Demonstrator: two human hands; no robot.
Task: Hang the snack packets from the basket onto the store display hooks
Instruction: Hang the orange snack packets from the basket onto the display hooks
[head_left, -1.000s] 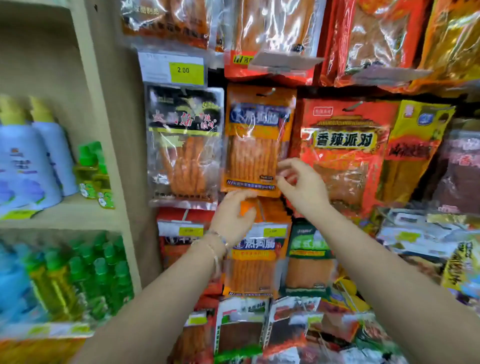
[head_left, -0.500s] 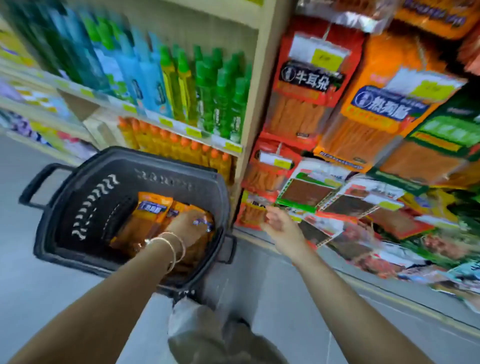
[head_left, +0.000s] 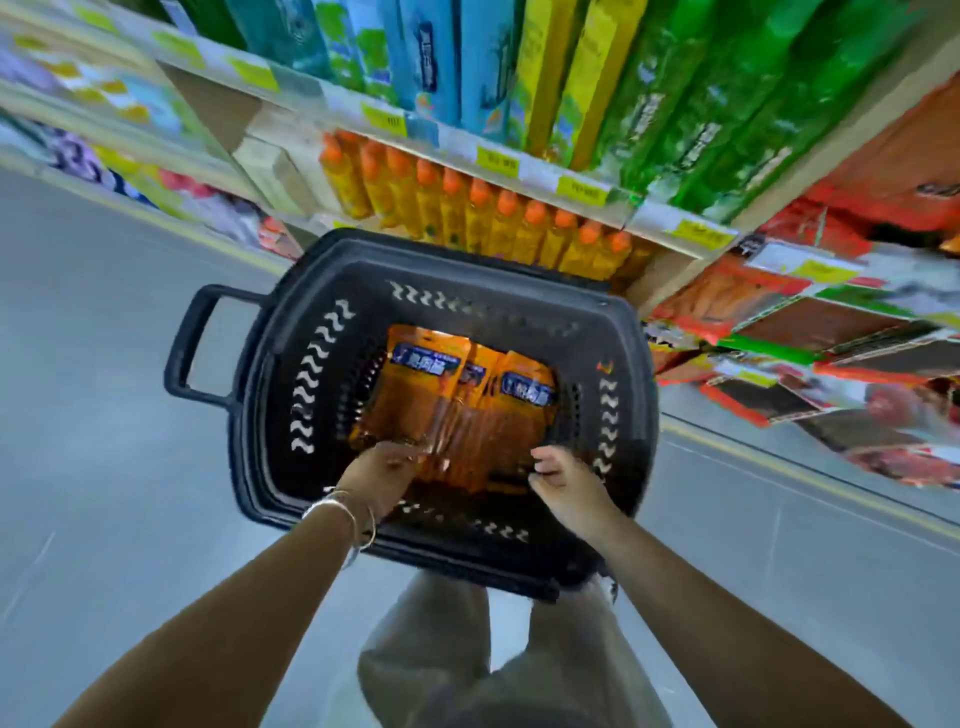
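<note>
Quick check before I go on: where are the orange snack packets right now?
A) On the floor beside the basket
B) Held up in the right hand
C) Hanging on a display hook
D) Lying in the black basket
D: the orange snack packets lie flat in the bottom of the black basket, with the left hand and right hand reaching in at their near edge and none lifted out.

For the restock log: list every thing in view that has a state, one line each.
basket: on the floor, loaded.
orange snack packets: lying overlapped in the basket, not yet hung.
left hand: on the packets' near edge; grip unclear.
right hand: over the basket, fingers loosely curled, nothing seen in it.
orange-capped bottles: upright in a shelf row.
hung packets: on the display, blurred.
</note>
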